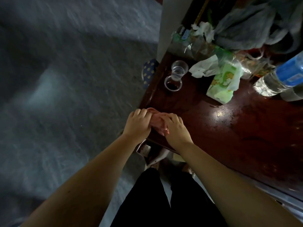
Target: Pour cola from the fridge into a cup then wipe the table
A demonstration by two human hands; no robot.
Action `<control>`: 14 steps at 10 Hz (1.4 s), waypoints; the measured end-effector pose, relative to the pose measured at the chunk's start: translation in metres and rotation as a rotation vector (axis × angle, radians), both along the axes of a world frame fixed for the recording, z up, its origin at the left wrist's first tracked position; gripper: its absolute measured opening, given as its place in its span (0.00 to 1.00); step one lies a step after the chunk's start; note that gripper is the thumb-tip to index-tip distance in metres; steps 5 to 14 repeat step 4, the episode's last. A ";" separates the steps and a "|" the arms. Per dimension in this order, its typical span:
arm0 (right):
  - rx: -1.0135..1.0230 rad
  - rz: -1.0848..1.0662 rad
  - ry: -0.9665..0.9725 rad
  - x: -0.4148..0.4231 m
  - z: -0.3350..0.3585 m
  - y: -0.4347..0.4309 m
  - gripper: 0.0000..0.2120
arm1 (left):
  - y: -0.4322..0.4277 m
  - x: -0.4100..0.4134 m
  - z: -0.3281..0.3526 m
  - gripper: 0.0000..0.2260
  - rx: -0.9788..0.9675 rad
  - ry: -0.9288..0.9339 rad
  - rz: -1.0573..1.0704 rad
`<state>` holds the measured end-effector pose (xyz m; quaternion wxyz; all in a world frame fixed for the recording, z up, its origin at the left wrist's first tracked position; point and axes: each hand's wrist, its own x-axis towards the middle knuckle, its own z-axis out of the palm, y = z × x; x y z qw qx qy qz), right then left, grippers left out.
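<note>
Left hand (136, 124) and right hand (176, 131), fingers curled onto crumpled pink cloth (158, 122), at dark red-brown wooden table (229, 128) corner.

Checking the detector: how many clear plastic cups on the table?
2. One holding cola near the table's left edge; an empty one just behind, touching it. The clutter behind may hide more.

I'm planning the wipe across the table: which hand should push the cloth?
Right, probably. Both hands rest on the pink cloth at the table's near corner, but the right hand lies on the side toward the open tabletop. The left hand sits at the table's edge, next to the floor.
</note>
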<state>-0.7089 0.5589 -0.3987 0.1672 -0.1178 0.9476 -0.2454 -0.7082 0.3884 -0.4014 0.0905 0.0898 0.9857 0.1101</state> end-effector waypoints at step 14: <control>0.089 -0.182 0.381 -0.047 0.147 0.084 0.24 | 0.057 -0.085 0.155 0.24 -0.037 0.283 -0.286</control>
